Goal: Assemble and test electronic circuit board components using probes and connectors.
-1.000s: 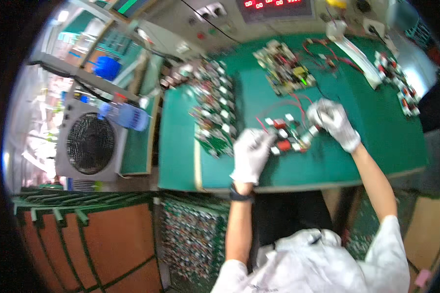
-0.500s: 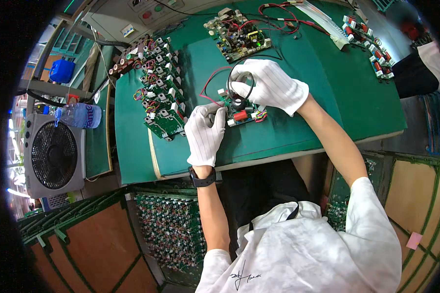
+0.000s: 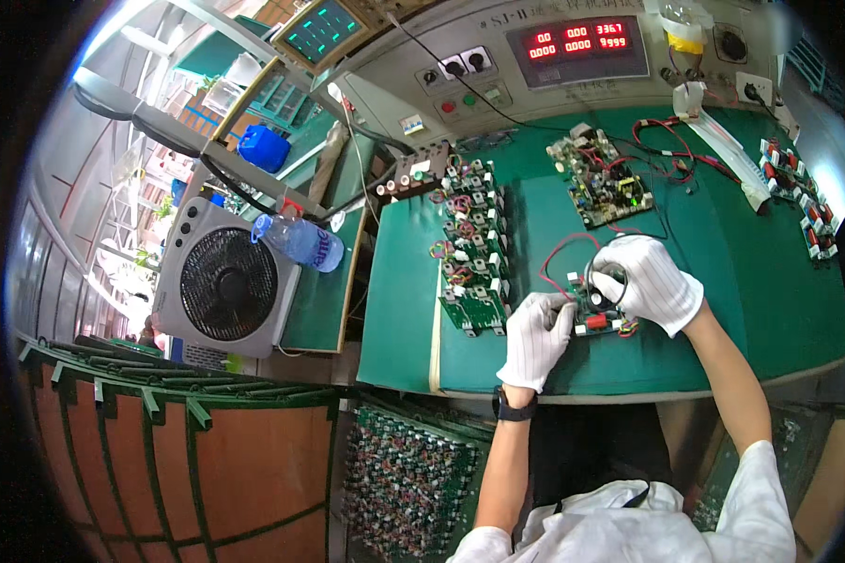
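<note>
Fingers of the gloved left hand (image 3: 538,341) are touching the left side of a small circuit board (image 3: 597,323); whether they are gripping it or the red lead (image 3: 550,257) is not showing clearly. The right hand (image 3: 650,281) is grasping a black lead (image 3: 588,273) over the board, which is lying near the front edge of the counter (image 3: 765,305). Green boards (image 3: 474,305) are standing toward the left edge.

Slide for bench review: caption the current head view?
Gloved left hand and right hand at a small circuit board on a green bench.
</note>
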{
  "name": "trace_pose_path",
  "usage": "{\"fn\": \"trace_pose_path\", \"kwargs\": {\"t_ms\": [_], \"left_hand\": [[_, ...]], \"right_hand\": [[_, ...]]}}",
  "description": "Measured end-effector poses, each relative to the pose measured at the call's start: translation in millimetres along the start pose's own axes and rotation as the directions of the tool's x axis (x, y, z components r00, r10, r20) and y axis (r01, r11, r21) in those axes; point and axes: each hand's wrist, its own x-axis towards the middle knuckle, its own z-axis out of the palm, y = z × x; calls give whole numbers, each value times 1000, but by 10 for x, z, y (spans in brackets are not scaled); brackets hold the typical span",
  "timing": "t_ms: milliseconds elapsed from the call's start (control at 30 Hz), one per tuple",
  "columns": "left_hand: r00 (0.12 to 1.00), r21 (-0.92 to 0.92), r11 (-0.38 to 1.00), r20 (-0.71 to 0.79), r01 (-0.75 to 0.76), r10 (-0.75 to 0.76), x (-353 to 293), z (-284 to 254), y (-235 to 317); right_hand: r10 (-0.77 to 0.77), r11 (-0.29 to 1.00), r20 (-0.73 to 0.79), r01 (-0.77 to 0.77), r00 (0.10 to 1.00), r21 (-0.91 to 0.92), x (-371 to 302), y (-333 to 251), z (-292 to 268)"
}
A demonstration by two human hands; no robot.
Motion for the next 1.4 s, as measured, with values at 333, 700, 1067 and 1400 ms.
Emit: {"fn": "trace_pose_path", "kwargs": {"t_ms": [333, 700, 1067, 1400], "left_hand": [[943, -195, 924, 133, 328, -306, 135, -159, -107], [951, -24, 957, 125, 289, -284, 82, -177, -156], [972, 20, 980, 127, 199, -200, 60, -101, -91], [978, 28, 985, 117, 171, -173, 106, -137, -62]], "right_hand": [[104, 955, 143, -139, 984, 262, 117, 179, 99], [-22, 981, 272, -32, 962, 191, 69, 204, 188], [-1, 995, 280, -27, 960, 96, 58, 9, 3], [-2, 997, 270, -18, 963, 74, 139, -19, -23]]}}
